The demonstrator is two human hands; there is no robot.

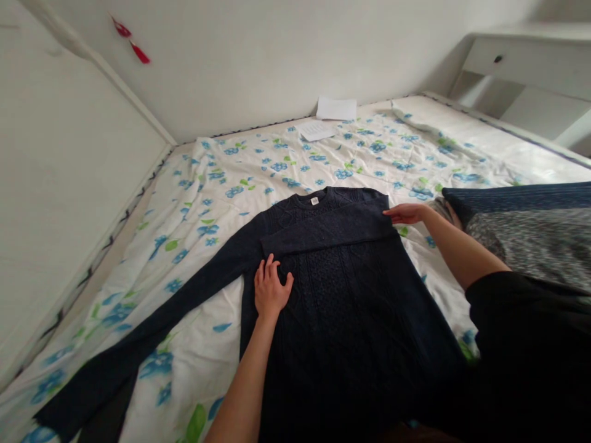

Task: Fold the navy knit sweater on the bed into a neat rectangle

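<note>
A dark navy knitted sweater (332,307) lies spread on the bed, its neckline facing away from me. One sleeve (327,231) is folded flat across the chest; the other sleeve (184,307) stretches out to the lower left. My left hand (271,288) rests on the sweater front with its fingers apart, the fingertips by the cuff of the folded sleeve. At the right shoulder, my right hand (406,213) touches the fold's edge with its fingers stretched out. The sweater's lower part merges with dark shadow near my body.
A floral sheet (277,166) covers the bed in wrinkles. Grey and blue knitted clothing (530,227) lies to the right. Papers (337,109) are at the back by the wall. A white cabinet (530,67) stands at the far right, and a red tassel (139,53) hangs upper left.
</note>
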